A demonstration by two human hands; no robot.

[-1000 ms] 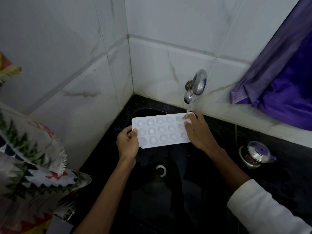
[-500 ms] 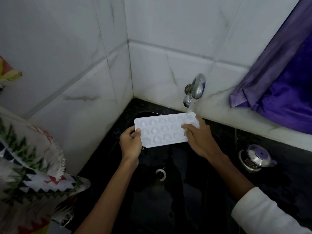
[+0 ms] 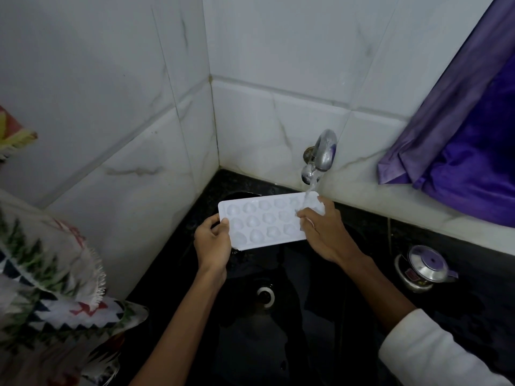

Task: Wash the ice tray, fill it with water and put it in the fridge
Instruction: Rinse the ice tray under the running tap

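Tilted further, ice tray (image 3: 264, 222) spans the hands: left hand (image 3: 213, 246) pinches one end, right hand (image 3: 326, 235) the other.

The scene is dim and soft, lit from above so the white tiled wall (image 3: 273, 51) reads grey-bright while the black sink (image 3: 250, 344) sinks into near-featureless shadow. The ice tray (image 3: 264, 218) is the brightest surface, slightly washed out. Wide-angle bending curves the tile seams, and the patterned cloth (image 3: 50, 288) at the left edge is blurred.
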